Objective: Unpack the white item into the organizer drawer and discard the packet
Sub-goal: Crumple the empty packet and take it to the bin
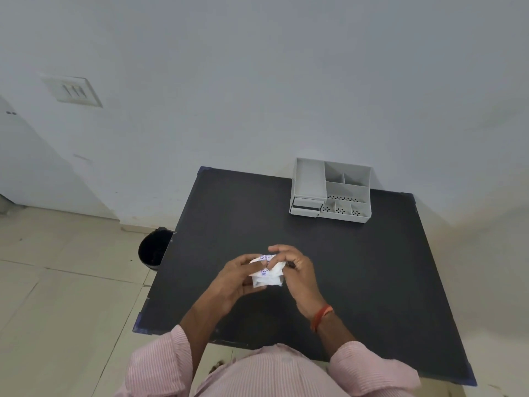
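Note:
A small white packet with blue printing is held over the middle of the black table. My left hand grips its left side from below. My right hand pinches its top edge, fingers curled over it. The white item inside is hidden by the wrapper. A grey organizer with several compartments stands at the table's far edge against the wall; its small drawer at the front left is slightly pulled out.
A black bin sits on the tiled floor just left of the table. A switch plate is on the wall at the upper left. The wall runs directly behind the table.

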